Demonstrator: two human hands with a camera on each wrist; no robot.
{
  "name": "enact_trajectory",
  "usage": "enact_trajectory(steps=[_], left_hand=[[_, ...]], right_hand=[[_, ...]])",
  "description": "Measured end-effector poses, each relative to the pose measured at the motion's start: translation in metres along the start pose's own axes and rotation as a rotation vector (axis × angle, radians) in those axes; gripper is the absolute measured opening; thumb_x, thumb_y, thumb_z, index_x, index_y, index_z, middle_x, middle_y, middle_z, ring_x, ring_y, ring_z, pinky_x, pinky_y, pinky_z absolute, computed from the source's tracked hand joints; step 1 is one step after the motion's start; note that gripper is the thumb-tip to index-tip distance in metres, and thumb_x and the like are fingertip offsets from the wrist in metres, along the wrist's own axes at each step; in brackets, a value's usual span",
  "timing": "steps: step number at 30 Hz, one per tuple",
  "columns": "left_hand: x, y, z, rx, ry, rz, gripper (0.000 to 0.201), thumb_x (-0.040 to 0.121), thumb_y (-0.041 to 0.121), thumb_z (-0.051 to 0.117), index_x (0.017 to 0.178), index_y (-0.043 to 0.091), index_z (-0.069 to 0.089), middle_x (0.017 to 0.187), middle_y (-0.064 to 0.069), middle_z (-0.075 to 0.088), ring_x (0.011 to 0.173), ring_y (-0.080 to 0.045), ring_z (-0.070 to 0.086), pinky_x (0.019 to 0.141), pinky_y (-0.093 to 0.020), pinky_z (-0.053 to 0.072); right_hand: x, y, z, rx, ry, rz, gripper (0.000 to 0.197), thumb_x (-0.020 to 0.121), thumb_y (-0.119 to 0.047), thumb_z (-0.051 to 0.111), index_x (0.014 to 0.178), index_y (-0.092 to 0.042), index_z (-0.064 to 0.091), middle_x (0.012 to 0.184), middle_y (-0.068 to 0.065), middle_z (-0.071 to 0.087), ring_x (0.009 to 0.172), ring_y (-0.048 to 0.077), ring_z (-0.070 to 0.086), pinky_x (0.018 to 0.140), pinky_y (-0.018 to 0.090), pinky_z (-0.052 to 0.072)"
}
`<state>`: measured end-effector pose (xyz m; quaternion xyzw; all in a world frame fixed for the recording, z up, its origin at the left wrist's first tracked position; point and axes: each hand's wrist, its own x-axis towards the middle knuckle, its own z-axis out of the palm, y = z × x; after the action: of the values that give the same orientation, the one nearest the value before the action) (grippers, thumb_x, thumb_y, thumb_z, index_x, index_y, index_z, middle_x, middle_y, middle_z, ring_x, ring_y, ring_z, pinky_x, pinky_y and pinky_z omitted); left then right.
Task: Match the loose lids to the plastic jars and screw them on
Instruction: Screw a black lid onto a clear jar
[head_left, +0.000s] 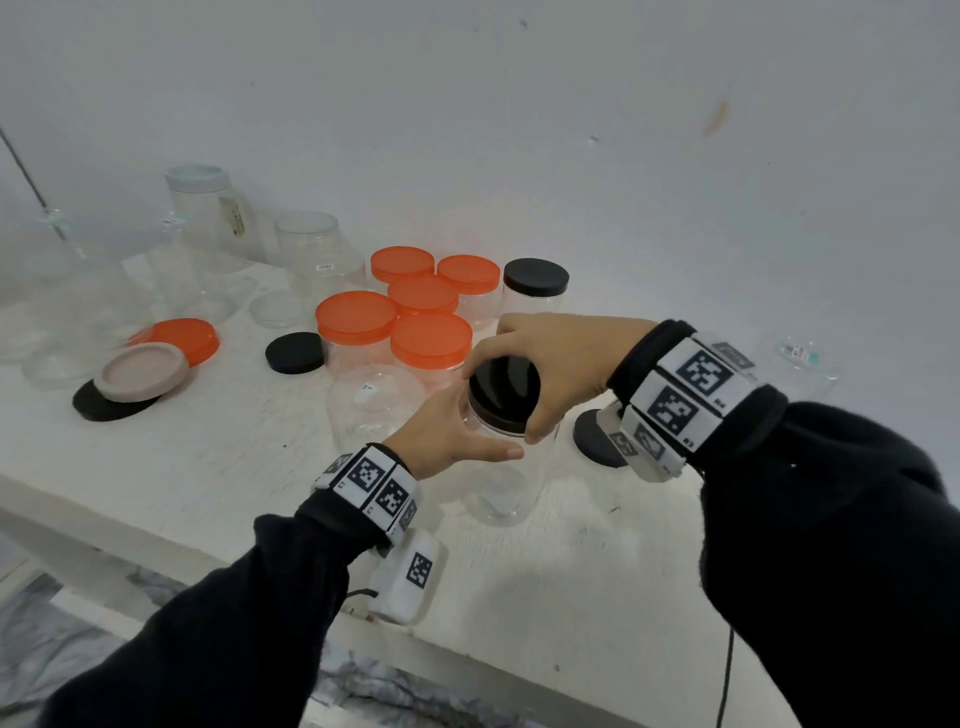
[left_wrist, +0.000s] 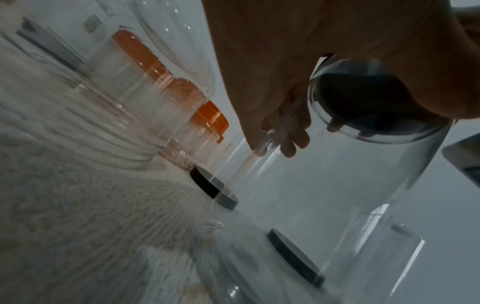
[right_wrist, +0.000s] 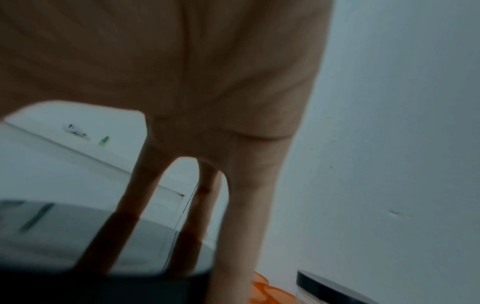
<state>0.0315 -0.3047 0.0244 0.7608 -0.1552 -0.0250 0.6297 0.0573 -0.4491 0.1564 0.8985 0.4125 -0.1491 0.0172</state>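
Note:
A tall clear plastic jar (head_left: 506, 483) stands on the white table (head_left: 208, 467) near its front edge. On its mouth sits a black lid (head_left: 503, 387). My right hand (head_left: 545, 364) comes from above, fingers and thumb curled round the lid's rim. My left hand (head_left: 449, 434) wraps the jar just under the lid, thumb along the front. In the left wrist view the jar (left_wrist: 337, 185) fills the right side, with the lid (left_wrist: 369, 102) dark at its top. The right wrist view shows fingers (right_wrist: 130, 205) reaching down onto the black lid (right_wrist: 103, 288).
Several orange-lidded jars (head_left: 415, 322) and one black-lidded jar (head_left: 535, 291) stand just behind. Loose black lids lie at left (head_left: 294, 353), far left (head_left: 104, 405) and right (head_left: 597, 436), with a beige lid (head_left: 143, 371) and an orange lid (head_left: 187, 338). Open clear jars (head_left: 317, 254) stand at back left.

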Motion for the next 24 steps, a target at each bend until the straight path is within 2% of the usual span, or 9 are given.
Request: enact_trajectory(steps=[3, 7, 10, 12, 13, 15, 17, 20, 24], left_hand=[[-0.001, 0.001, 0.002, 0.005, 0.026, 0.005, 0.070, 0.058, 0.019, 0.082, 0.119, 0.028, 0.048, 0.118, 0.010, 0.060, 0.113, 0.002, 0.054, 0.092, -0.011, 0.041], [-0.002, -0.001, 0.004, -0.016, 0.050, -0.002, 0.075, 0.054, 0.028, 0.083, 0.120, 0.026, 0.049, 0.117, 0.007, 0.062, 0.112, -0.003, 0.056, 0.094, -0.017, 0.043], [-0.004, -0.003, 0.005, -0.034, 0.039, -0.004, 0.069, 0.063, 0.007, 0.083, 0.119, 0.027, 0.047, 0.116, 0.008, 0.062, 0.109, 0.002, 0.057, 0.087, -0.010, 0.043], [-0.004, -0.001, 0.004, -0.029, 0.029, -0.006, 0.073, 0.061, 0.015, 0.084, 0.123, 0.024, 0.047, 0.118, 0.007, 0.062, 0.110, 0.000, 0.057, 0.088, -0.011, 0.044], [-0.004, 0.000, 0.003, -0.017, 0.028, -0.009, 0.078, 0.058, 0.024, 0.084, 0.126, 0.022, 0.047, 0.119, 0.007, 0.062, 0.112, -0.001, 0.056, 0.090, -0.014, 0.044], [-0.003, 0.001, 0.002, 0.004, 0.023, -0.007, 0.084, 0.055, 0.032, 0.083, 0.130, 0.020, 0.045, 0.122, 0.008, 0.061, 0.116, -0.003, 0.054, 0.098, -0.020, 0.042], [-0.004, 0.001, 0.002, 0.005, 0.010, -0.005, 0.086, 0.056, 0.032, 0.083, 0.131, 0.019, 0.044, 0.125, 0.007, 0.059, 0.119, -0.005, 0.052, 0.104, -0.027, 0.039], [-0.004, 0.000, 0.003, 0.008, 0.020, -0.011, 0.084, 0.055, 0.033, 0.084, 0.129, 0.019, 0.046, 0.124, 0.006, 0.059, 0.119, -0.004, 0.052, 0.104, -0.027, 0.039], [-0.005, -0.001, 0.009, -0.017, 0.086, 0.003, 0.082, 0.053, 0.028, 0.085, 0.125, 0.020, 0.047, 0.121, 0.005, 0.061, 0.116, -0.006, 0.055, 0.099, -0.024, 0.042]], right_hand=[[0.001, -0.003, 0.002, -0.025, 0.062, 0.010, 0.067, 0.063, -0.041, 0.079, 0.122, -0.035, 0.048, 0.099, -0.007, 0.043, 0.093, 0.013, 0.047, 0.075, 0.027, 0.046], [0.000, -0.007, 0.009, -0.069, 0.204, 0.073, 0.056, 0.069, -0.055, 0.071, 0.109, -0.018, 0.056, 0.076, -0.008, 0.047, 0.073, 0.012, 0.053, 0.055, 0.020, 0.041], [0.001, -0.013, 0.015, -0.132, 0.295, 0.138, 0.058, 0.072, -0.064, 0.064, 0.092, -0.011, 0.056, 0.068, -0.004, 0.047, 0.060, 0.012, 0.046, 0.048, 0.021, 0.033], [-0.001, -0.014, 0.014, -0.157, 0.290, 0.158, 0.060, 0.072, -0.068, 0.061, 0.095, -0.013, 0.054, 0.072, -0.006, 0.048, 0.069, 0.014, 0.049, 0.053, 0.023, 0.036], [-0.003, -0.012, 0.011, -0.145, 0.227, 0.154, 0.064, 0.072, -0.068, 0.061, 0.108, -0.016, 0.054, 0.082, -0.006, 0.052, 0.077, 0.014, 0.050, 0.060, 0.024, 0.039], [-0.006, -0.008, 0.002, -0.072, 0.013, 0.097, 0.077, 0.074, -0.058, 0.067, 0.138, -0.026, 0.037, 0.115, -0.003, 0.049, 0.101, 0.012, 0.045, 0.082, 0.027, 0.043], [-0.006, -0.007, -0.004, -0.047, -0.093, 0.021, 0.082, 0.073, -0.041, 0.075, 0.142, -0.035, 0.030, 0.125, -0.004, 0.040, 0.112, 0.014, 0.042, 0.094, 0.033, 0.043], [-0.001, -0.006, -0.004, -0.016, -0.027, -0.014, 0.073, 0.067, -0.031, 0.081, 0.130, -0.036, 0.045, 0.102, -0.013, 0.043, 0.098, 0.012, 0.046, 0.078, 0.025, 0.046], [0.002, -0.004, 0.006, -0.004, 0.109, 0.039, 0.052, 0.071, -0.049, 0.073, 0.111, -0.026, 0.052, 0.094, -0.006, 0.052, 0.073, 0.007, 0.050, 0.054, 0.020, 0.044]])
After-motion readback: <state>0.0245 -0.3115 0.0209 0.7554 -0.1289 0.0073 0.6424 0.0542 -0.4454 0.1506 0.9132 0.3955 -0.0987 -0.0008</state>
